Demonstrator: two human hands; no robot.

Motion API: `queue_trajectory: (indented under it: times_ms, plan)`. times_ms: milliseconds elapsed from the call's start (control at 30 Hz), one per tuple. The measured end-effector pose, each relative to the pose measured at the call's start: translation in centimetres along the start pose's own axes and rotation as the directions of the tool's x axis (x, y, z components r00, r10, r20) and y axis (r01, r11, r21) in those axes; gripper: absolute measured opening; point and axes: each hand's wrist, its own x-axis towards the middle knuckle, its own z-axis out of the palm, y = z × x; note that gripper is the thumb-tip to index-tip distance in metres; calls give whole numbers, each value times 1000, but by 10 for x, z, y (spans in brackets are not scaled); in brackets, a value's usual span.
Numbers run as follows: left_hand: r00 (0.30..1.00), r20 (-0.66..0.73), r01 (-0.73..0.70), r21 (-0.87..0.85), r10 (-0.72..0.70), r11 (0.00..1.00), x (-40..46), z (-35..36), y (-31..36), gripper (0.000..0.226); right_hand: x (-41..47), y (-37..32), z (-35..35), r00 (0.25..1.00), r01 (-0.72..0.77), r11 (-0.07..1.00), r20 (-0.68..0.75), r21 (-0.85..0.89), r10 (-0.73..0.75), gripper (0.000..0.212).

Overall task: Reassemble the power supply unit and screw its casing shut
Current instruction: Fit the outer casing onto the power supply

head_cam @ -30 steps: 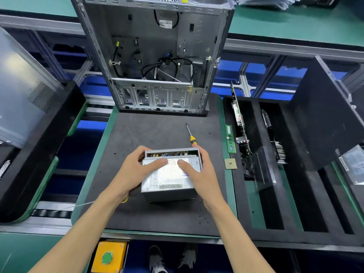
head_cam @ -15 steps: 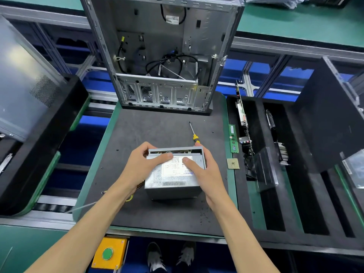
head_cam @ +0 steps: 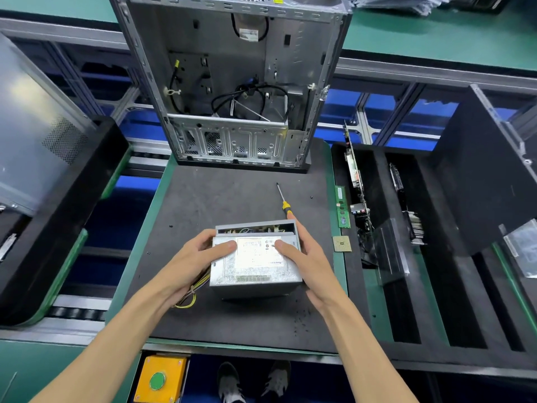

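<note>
The PSU casing is dull grey metal with a glossy paper label; the mat is matt black, slightly rough.

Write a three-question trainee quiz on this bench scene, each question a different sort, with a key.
1. True or false: the screwdriver is in a hand.
2. The power supply unit's cover is: A) fully seated B) offset, gap at the far edge C) removed
3. Fill in: yellow wires trail out beneath the ____ hand.

Key: 1 false, it lies on the mat. 2 B. 3 left; the left hand and right hand both hold the unit.
</note>
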Motion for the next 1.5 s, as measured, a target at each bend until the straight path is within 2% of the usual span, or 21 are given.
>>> queue_trajectory:
  times_ms: [333, 433, 567, 767, 1067, 1200, 1367, 1500]
  plan:
    - [993, -92, -70, 1, 70, 998, -1, 9, -7, 50, 5, -2, 0, 999, -36, 993, -8, 115, 37, 66]
    - [986, -141, -88, -19, 84, 996, -1, 14, -10, 46, 6, -2, 2, 999, -29, 990, -35, 140, 35, 61]
    - [977, -191, -99, -29, 91, 995, -1, 21, -10, 27, 8, 0, 5, 995, -11, 990, -100, 137, 25, 47]
    - [969, -231, -105, -66, 87, 992, -4, 29, -7, 26, 9, -1, 6, 990, -23, 991, -135, 129, 40, 33]
    - [970, -233, -85, -69, 67, 994, -7, 32, -4, 28, 9, -4, 10, 989, -11, 995, -146, 97, 25, 41]
    - [952, -287, -112, -9, 105, 994, -8, 37, -10, 27, 6, -3, 8, 991, 2, 998, -131, 70, 7, 42]
    - [918, -358, -136, 122, 172, 983, -7, 48, -20, 16, 2, 0, 8, 999, -18, 1000, -36, 17, 19, 62]
    - [940, -313, -98, 143, 138, 985, -3, 43, -22, 23, 2, -2, 5, 999, -34, 999, 19, -18, 34, 73]
